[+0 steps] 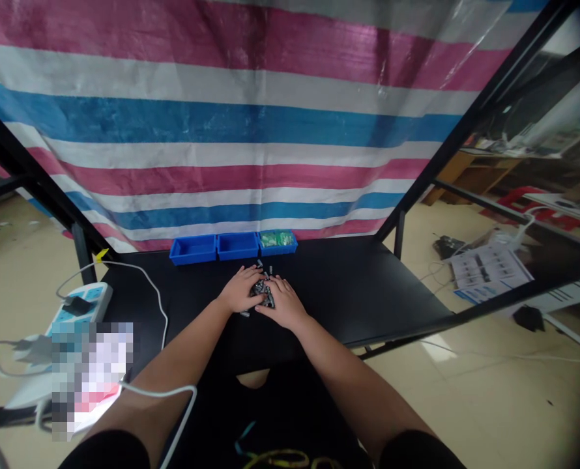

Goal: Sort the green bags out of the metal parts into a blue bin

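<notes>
— Your sleeves [110, 451] come nearest the camera, and your forearms [187, 355] reach over the black table [358, 280]. Where do you have the parts [265, 294]?

— You have them heaped between your hands, with a few strays just beyond and one near the heel of your left hand [242, 290]. Three blue bins [193, 258] stand behind; the rightmost holds green packets [277, 240].

— How are your fingers set?

— Your left fingers curve around the heap, thumb well apart from them. On your right hand [285, 305] they fan slightly, thumb also out. You show no pinch, though some fingertips are too blurred to tell.

— How will the parts handle for you?

— Likely light, stiff and rather slippery, so they may roll under you. Cup the heap from both sides; pinch a single one across its middle.
</notes>
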Tool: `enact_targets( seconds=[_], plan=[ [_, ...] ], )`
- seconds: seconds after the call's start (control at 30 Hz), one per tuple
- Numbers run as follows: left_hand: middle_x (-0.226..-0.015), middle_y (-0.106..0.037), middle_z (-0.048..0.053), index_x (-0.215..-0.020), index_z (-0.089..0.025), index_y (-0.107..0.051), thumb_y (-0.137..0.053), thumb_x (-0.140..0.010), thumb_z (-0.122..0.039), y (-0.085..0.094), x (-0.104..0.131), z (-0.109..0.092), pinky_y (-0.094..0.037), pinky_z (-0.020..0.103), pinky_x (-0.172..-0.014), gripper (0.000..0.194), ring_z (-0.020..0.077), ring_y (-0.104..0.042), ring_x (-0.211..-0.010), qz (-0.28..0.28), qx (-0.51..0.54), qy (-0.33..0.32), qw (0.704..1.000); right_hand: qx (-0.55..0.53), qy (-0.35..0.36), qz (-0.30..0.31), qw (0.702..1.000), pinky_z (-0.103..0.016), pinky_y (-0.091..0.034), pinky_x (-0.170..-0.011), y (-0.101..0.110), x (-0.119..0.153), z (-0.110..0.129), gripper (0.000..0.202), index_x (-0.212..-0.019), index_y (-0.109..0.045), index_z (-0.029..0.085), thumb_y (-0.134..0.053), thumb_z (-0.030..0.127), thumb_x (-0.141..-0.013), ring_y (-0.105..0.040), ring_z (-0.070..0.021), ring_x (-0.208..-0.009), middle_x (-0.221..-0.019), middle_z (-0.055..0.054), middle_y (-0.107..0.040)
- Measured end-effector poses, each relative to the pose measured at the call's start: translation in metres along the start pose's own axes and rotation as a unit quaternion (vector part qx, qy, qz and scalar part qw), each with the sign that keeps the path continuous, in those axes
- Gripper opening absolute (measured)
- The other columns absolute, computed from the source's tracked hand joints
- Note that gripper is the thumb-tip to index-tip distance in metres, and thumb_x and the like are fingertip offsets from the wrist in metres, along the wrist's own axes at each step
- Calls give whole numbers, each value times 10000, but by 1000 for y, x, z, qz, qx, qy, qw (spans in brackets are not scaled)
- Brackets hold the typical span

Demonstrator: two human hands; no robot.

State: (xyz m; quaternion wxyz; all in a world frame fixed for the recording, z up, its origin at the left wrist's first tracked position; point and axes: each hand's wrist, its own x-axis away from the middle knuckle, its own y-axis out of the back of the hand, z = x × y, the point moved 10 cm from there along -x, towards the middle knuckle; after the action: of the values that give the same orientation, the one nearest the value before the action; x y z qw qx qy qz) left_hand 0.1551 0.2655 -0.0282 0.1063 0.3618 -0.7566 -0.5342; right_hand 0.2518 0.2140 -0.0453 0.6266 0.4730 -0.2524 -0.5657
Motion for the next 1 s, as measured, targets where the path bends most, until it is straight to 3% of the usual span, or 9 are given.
enact_targets(
  seconds=[0.1, 0.23, 0.4, 0.5, 0.6, 0.67, 0.83, 1.0],
  plan=[
    [-1452, -573, 97, -1247, -245, -634, -646, -811, -437, 4, 4, 2, -241, 608, -1209, 476, 347, -409, -1440, -22, 7, 10, 1000, -6, 8, -28, 1000, -514, -292, -1217, 5, -1, -2, 594, -1368, -544, 170, -691, 471, -877, -382, -319, -1461, -1495, -152, -506],
    [-1420, -598, 94, -1149, -232, -644, -622, -840, -451, 9, 12, 8, -285, 577, -1207, 379, 334, -418, -1437, -47, 11, 32, 998, -18, 10, -48, 999, -528, -298, -1209, 7, 0, -4, 487, -1319, -569, 189, -670, 415, -901, -432, -306, -1431, -1448, -133, -560],
    [-1430, -589, 112, -1062, -225, -636, -570, -893, -467, 14, 25, 21, -298, 571, -1204, 302, 325, -397, -1454, -88, -4, 85, 993, -31, -20, -65, 997, -596, -280, -1191, 8, -1, -12, 456, -1339, -532, 203, -626, 323, -909, -473, -305, -1402, -1389, -134, -614],
    [-1441, -580, 119, -1110, -227, -622, -510, -934, -505, 20, 34, 29, -292, 586, -1201, 348, 320, -393, -1458, -98, 15, 113, 989, -28, -43, -99, 994, -592, -276, -1194, 16, 1, -17, 490, -1330, -524, 192, -648, 346, -882, -465, -319, -1402, -1413, -142, -590],
    [-1505, -516, 127, -1260, -239, -571, -553, -901, -584, 28, 46, 33, -246, 637, -1194, 498, 348, -352, -1478, -87, 43, 111, 989, -15, -83, -144, 986, -609, -275, -1186, 27, 9, -25, 541, -1301, -540, 186, -670, 461, -854, -473, -353, -1377, -1425, -163, -564],
    [-1575, -422, 139, -1382, -265, -502, -654, -808, -652, 32, 55, 36, -195, 683, -1184, 709, 389, -290, -1499, -60, 44, 95, 993, -8, -101, -152, 983, -626, -273, -1180, 31, 15, -28, 597, -1310, -538, 184, -660, 541, -846, -480, -370, -1362, -1413, -177, -563],
    [-1660, -217, 177, -1594, -281, -226, -786, -555, -771, 27, 66, 47, -77, 708, -1185, 1278, 430, -169, -1526, 11, -17, 77, 997, 9, -92, -102, 990, -633, -211, -1205, 19, 20, -26, 905, -1445, -445, 153, -659, 723, -775, -339, -420, -1460, -1512, -204, -464],
    [-1675, -107, 196, -1626, -232, -66, -744, -510, -845, 16, 50, 51, -38, 675, -1201, 1443, 409, -102, -1542, 39, -48, 77, 995, 8, -77, -58, 995, -636, -142, -1221, 10, 3, -24, 1081, -1534, -338, 148, -634, 810, -734, -263, -422, -1499, -1578, -214, -376]
  ],
)
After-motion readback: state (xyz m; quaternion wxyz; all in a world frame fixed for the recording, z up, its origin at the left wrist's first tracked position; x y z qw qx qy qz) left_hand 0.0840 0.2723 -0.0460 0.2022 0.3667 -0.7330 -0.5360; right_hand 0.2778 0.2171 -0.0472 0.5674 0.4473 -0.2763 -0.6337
